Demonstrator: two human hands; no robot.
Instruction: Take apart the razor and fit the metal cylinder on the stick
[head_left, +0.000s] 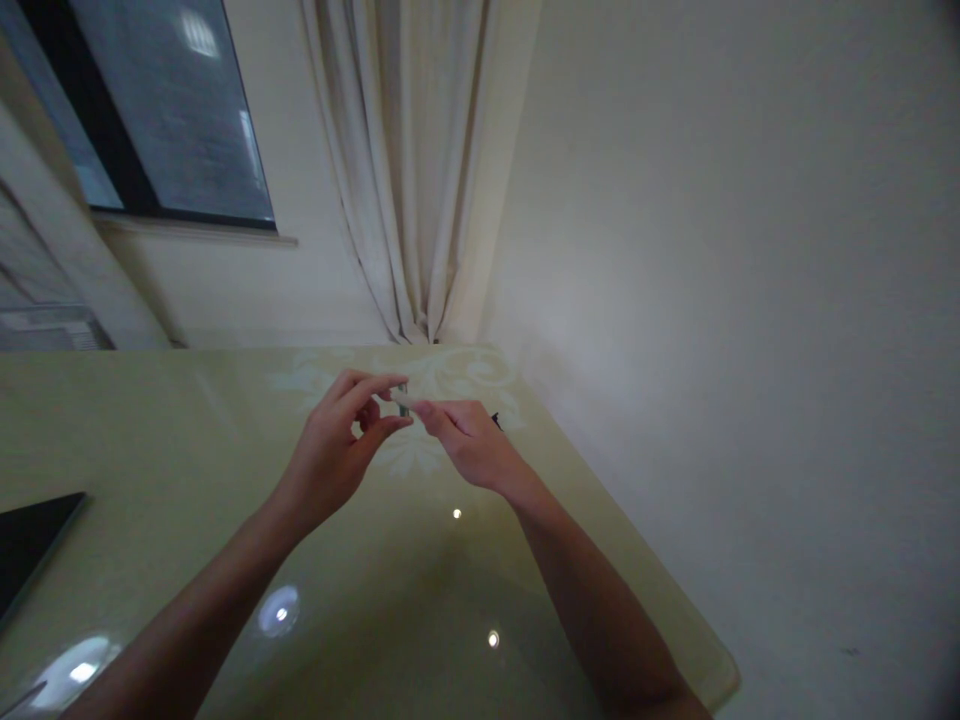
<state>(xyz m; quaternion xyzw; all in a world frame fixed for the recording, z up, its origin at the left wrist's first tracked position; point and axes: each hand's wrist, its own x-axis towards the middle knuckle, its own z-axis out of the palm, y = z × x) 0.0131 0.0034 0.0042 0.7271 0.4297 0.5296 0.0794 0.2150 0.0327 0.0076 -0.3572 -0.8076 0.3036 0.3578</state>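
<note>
Your left hand [330, 450] pinches a small item [404, 410] mid-frame, probably to steady it. Your right hand [476, 445] grips a pale piece [401, 399] right by it.

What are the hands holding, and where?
Left hand: a small thin thing, by its top and bottom ends. Right hand: a pale thing, by its right end. Too small to name.
</note>
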